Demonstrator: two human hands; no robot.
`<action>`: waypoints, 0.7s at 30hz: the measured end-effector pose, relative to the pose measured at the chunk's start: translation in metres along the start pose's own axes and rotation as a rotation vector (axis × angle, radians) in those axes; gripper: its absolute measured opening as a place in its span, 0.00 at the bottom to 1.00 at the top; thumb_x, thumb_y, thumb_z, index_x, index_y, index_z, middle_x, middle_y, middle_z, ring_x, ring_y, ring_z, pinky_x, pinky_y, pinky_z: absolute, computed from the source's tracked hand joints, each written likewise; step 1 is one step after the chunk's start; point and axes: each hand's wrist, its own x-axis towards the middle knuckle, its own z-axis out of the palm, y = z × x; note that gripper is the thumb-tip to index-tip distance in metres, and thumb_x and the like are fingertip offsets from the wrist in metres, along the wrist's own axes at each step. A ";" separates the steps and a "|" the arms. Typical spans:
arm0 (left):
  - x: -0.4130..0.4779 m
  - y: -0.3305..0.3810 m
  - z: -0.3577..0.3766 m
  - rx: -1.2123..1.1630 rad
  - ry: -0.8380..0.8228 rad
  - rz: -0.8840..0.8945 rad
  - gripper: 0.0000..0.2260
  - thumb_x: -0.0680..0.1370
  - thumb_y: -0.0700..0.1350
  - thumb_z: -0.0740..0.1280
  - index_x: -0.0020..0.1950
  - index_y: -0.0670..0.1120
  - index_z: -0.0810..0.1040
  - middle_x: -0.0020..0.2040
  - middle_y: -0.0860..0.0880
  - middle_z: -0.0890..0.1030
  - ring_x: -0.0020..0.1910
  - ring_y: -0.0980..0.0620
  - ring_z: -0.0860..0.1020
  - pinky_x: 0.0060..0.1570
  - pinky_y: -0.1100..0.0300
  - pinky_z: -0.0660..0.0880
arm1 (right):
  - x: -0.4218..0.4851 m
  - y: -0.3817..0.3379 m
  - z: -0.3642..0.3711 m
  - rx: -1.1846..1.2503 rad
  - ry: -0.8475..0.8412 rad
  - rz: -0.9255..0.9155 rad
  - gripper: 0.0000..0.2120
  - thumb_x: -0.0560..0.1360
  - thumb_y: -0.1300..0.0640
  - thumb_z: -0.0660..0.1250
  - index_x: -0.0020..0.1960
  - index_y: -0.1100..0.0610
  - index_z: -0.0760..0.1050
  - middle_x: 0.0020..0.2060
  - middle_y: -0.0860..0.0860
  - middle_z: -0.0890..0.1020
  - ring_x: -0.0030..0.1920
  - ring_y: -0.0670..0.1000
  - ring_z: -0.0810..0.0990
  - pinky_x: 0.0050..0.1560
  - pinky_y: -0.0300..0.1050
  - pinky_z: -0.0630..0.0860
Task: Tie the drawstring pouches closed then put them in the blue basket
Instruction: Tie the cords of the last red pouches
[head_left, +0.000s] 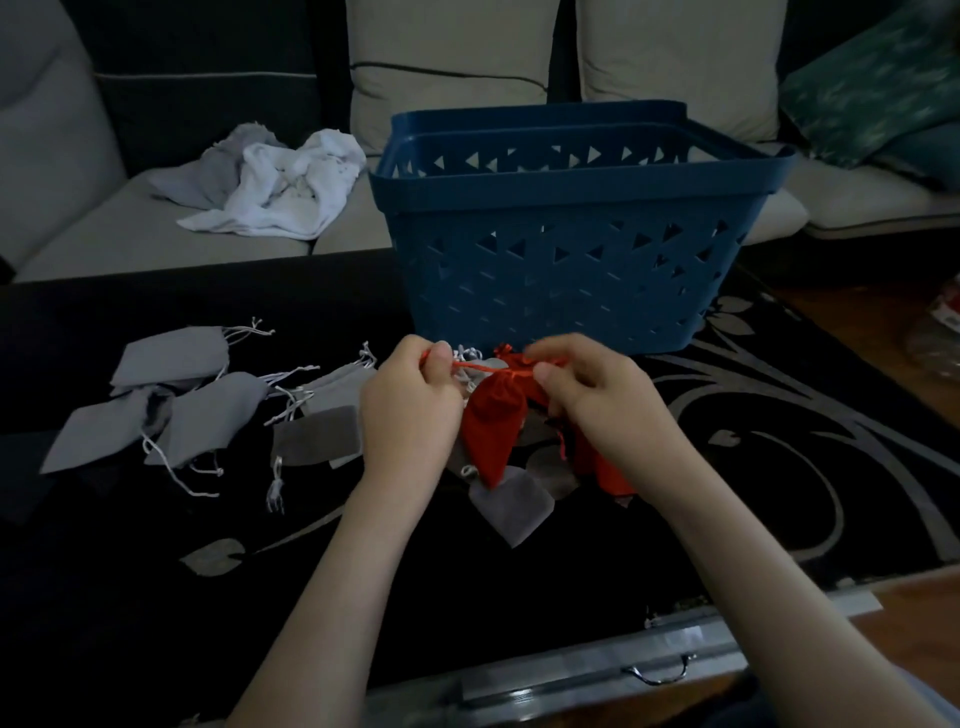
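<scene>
A red drawstring pouch (493, 421) hangs between my hands just in front of the blue basket (566, 260). My left hand (410, 405) pinches its red cord, which runs taut to the pouch's gathered neck. My right hand (597, 395) pinches the neck and the cord's other end. Several grey pouches (208, 410) with white cords lie flat on the dark rug to the left. More grey pouches (511, 501) and another red one (613, 475) lie under my hands, partly hidden.
The basket stands on a black rug with a grey floral pattern (779, 426). Behind it is a grey sofa with crumpled white cloth (280, 182) and a green cushion (878, 98). A metal-edged case with a handle (660, 670) lies near me.
</scene>
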 end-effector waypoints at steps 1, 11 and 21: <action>0.001 0.001 -0.002 -0.026 -0.013 -0.001 0.11 0.81 0.47 0.59 0.44 0.43 0.76 0.38 0.48 0.80 0.42 0.48 0.77 0.42 0.55 0.68 | 0.000 -0.002 0.001 0.061 -0.015 -0.024 0.07 0.77 0.54 0.64 0.51 0.46 0.79 0.28 0.43 0.76 0.32 0.41 0.73 0.36 0.32 0.69; -0.008 0.021 -0.012 -0.692 -0.353 -0.003 0.07 0.79 0.39 0.63 0.43 0.46 0.78 0.32 0.56 0.78 0.34 0.62 0.74 0.38 0.70 0.71 | -0.001 -0.018 0.012 0.176 -0.084 -0.127 0.06 0.75 0.54 0.68 0.43 0.56 0.80 0.26 0.49 0.72 0.30 0.46 0.70 0.36 0.42 0.67; -0.006 0.018 -0.013 -0.860 -0.386 -0.018 0.06 0.78 0.37 0.63 0.45 0.45 0.77 0.36 0.49 0.81 0.38 0.54 0.78 0.40 0.63 0.74 | -0.009 -0.021 0.011 0.356 -0.183 -0.096 0.05 0.77 0.60 0.64 0.46 0.59 0.78 0.22 0.43 0.70 0.25 0.39 0.69 0.29 0.28 0.66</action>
